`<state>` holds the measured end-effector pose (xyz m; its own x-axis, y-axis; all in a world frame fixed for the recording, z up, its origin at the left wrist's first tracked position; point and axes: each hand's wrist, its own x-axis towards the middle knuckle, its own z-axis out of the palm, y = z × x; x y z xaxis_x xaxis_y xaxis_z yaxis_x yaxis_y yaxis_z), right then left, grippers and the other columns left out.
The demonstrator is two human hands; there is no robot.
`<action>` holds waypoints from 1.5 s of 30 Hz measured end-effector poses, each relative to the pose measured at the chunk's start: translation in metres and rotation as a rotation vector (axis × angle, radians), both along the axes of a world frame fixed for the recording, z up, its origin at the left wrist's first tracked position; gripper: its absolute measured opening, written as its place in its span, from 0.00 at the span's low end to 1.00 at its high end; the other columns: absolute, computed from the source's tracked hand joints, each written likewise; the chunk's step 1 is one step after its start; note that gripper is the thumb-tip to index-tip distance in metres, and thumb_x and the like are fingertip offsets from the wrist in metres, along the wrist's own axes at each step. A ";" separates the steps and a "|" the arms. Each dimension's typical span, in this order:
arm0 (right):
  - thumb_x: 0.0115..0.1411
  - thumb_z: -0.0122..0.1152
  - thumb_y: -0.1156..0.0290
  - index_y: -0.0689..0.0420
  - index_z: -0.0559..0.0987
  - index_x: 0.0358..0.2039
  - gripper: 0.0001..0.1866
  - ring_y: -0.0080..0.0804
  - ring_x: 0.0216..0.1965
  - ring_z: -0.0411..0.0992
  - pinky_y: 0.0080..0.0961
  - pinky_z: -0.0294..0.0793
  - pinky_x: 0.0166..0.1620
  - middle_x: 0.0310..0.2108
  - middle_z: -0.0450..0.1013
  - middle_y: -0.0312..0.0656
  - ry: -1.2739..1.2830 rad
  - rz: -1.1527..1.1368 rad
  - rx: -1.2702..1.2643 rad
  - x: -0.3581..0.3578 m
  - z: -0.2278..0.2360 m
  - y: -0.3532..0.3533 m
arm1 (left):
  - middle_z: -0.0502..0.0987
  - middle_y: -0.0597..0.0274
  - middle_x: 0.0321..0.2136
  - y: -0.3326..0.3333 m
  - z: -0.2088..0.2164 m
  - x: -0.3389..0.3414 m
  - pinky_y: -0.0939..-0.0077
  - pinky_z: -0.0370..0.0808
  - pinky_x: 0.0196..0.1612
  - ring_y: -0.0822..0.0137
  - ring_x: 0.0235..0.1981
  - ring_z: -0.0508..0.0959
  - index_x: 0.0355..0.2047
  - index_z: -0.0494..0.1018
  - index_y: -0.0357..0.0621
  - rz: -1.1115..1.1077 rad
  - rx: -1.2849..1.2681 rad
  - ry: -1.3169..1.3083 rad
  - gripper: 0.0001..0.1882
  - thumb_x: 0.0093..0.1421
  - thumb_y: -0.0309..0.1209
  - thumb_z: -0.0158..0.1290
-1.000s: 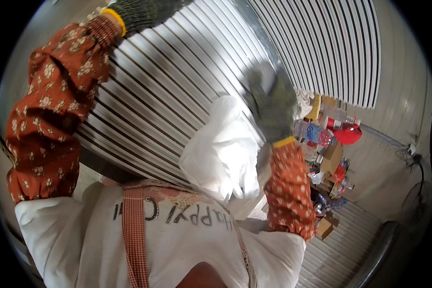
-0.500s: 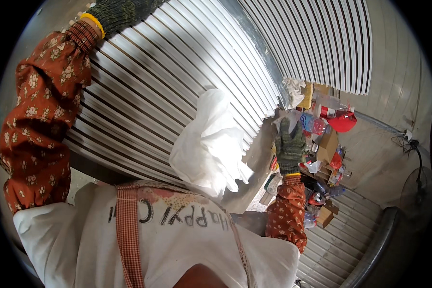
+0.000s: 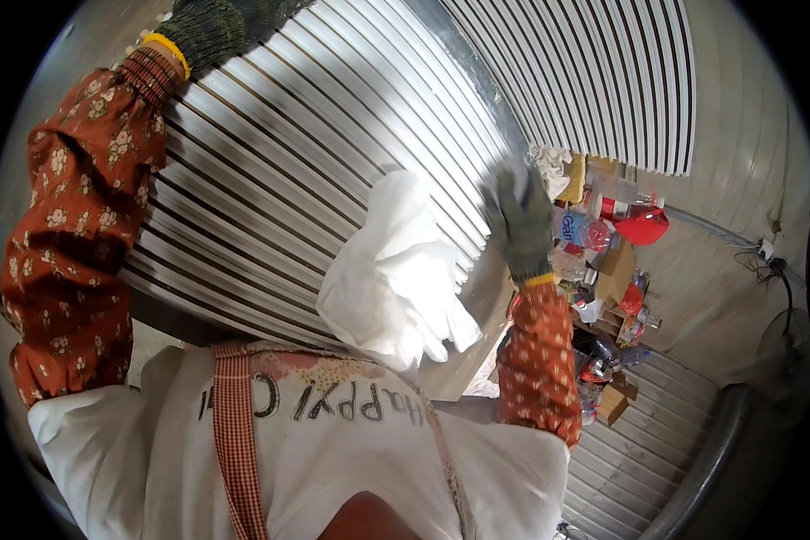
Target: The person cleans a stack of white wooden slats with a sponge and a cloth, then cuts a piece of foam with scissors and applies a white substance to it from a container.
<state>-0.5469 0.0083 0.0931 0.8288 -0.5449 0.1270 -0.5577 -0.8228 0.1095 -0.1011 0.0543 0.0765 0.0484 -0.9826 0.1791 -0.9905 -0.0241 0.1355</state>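
1. At two o'clock from the centre of the view, the person's right hand (image 3: pixel 522 225), in a dark green knitted glove with a yellow cuff, has its fingers pointing toward twelve. They are blurred, so I cannot tell whether they are together, apart or gripping something.
2. At eleven o'clock, the left hand (image 3: pixel 229 29), gloved alike, reaches over the ribbed surface toward one. The upper edge of the view cuts off its fingers, so I cannot tell how they stand.
3. Between the hands, the broad silver-white ribbed surface with dark grooves (image 3: pixel 324 153) stretches from nine o'clock to one.
4. At the centre, just beside the right hand toward eight, a crumpled white plastic bag (image 3: pixel 387 270) lies over the ribs.
5. At one o'clock, beyond a dark grey strip, stands a second ribbed silver-white section (image 3: pixel 594 81).
6. Between two and three, just past the right hand, are a clear plastic bottle with a blue label (image 3: pixel 588 232), a bright red piece (image 3: pixel 643 228) and a brown cardboard box (image 3: pixel 615 274).
7. Rust-red flowered sleeves (image 3: pixel 81 225) cover both forearms, at nine and four.
8. Farthest out, at four, runs a thick grey pipe (image 3: pixel 706 463).
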 end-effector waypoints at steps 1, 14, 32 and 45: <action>0.59 0.53 0.58 0.51 0.69 0.55 0.24 0.60 0.47 0.66 0.47 0.67 0.48 0.51 0.62 0.63 0.055 -0.230 0.119 -0.032 0.006 0.010 | 0.58 0.46 0.61 -0.004 -0.009 0.002 0.48 0.48 0.64 0.49 0.61 0.59 0.61 0.57 0.45 -0.002 -0.018 -0.002 0.28 0.65 0.46 0.33; 0.60 0.50 0.49 0.40 0.64 0.58 0.26 0.60 0.49 0.65 0.52 0.69 0.45 0.54 0.57 0.63 0.106 0.042 -0.186 0.178 -0.004 -0.017 | 0.59 0.45 0.60 -0.004 -0.008 0.008 0.45 0.53 0.61 0.48 0.59 0.61 0.60 0.58 0.44 -0.027 -0.011 -0.041 0.28 0.64 0.46 0.35; 0.51 0.65 0.60 0.35 0.53 0.65 0.43 0.57 0.53 0.63 0.49 0.69 0.49 0.52 0.61 0.59 0.196 -0.016 -0.201 0.016 -0.012 0.040 | 0.58 0.47 0.60 -0.012 -0.013 0.002 0.48 0.52 0.63 0.51 0.60 0.60 0.61 0.56 0.45 0.034 0.025 -0.021 0.28 0.66 0.46 0.33; 0.44 0.70 0.53 0.39 0.67 0.54 0.35 0.49 0.39 0.69 0.43 0.72 0.33 0.42 0.66 0.52 0.007 0.078 -0.147 0.107 0.003 0.035 | 0.58 0.50 0.61 -0.002 -0.008 -0.001 0.48 0.54 0.61 0.53 0.59 0.62 0.61 0.56 0.45 -0.006 -0.017 -0.030 0.27 0.65 0.45 0.34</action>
